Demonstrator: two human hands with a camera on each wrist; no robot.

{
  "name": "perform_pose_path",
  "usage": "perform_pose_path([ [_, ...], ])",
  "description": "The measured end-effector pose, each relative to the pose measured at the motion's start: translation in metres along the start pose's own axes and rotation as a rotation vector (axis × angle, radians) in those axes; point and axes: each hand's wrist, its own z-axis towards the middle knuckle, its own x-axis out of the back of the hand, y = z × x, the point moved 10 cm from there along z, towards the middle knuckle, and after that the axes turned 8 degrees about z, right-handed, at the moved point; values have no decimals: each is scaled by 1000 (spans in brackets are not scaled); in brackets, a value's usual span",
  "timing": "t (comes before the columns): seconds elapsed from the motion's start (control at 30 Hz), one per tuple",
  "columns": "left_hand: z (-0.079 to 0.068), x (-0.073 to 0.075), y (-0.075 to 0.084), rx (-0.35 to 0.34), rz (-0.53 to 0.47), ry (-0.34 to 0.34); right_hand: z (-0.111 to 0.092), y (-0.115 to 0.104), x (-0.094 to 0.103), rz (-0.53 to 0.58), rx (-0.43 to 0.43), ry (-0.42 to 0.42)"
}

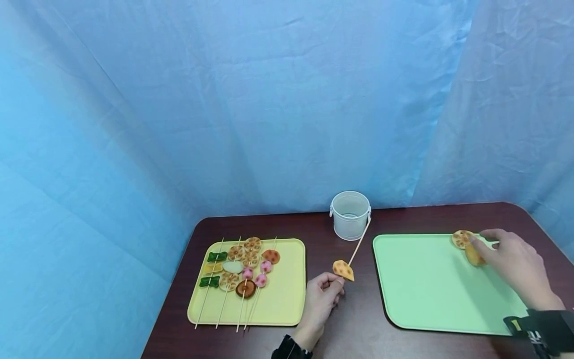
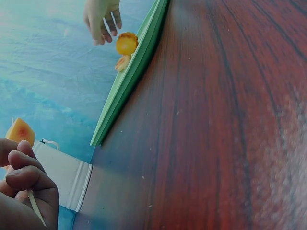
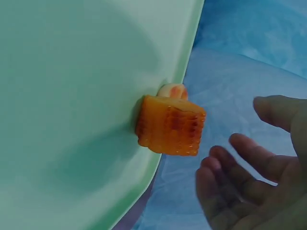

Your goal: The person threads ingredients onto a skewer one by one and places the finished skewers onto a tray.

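Note:
In the head view my left hand (image 1: 322, 304) pinches a wooden skewer (image 1: 360, 242) between the two trays. One yellow wedge with brown spots (image 1: 343, 270) is threaded on it, just above the fingertips. The skewer's lower end (image 2: 36, 208) sticks out below the curled fingers in the left wrist view. My right hand (image 1: 515, 264) hovers over the far right of the green tray (image 1: 426, 284). Its spread fingers hold nothing and stand apart from a grilled corn piece (image 3: 171, 125) in the right wrist view. A lotus root slice (image 1: 462, 239) lies beside the corn.
On the left, a yellow tray (image 1: 289, 294) bears several loaded skewers with green pepper, lotus slices, pink balls and a mushroom (image 1: 245, 289). A small white bucket (image 1: 350, 219) stands at the dark table's (image 1: 354, 314) back edge, before a blue curtain (image 1: 291, 109).

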Motion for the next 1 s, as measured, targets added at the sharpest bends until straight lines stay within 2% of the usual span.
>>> perform_pose_path([
  [0.2,-1,0,0,1,-4,-2,4,20,-17,-25,-108,-121],
  [0.47,-2,-1,0,20,8,-5,5,33,-27,-39,-212,-211],
  [0.83,-1,-1,-1,23,13,-7,9,32,-31,-44,-194,-223],
  [1.0,-1,0,-1,18,15,-10,6,24,-24,-64,-152,-169],
])
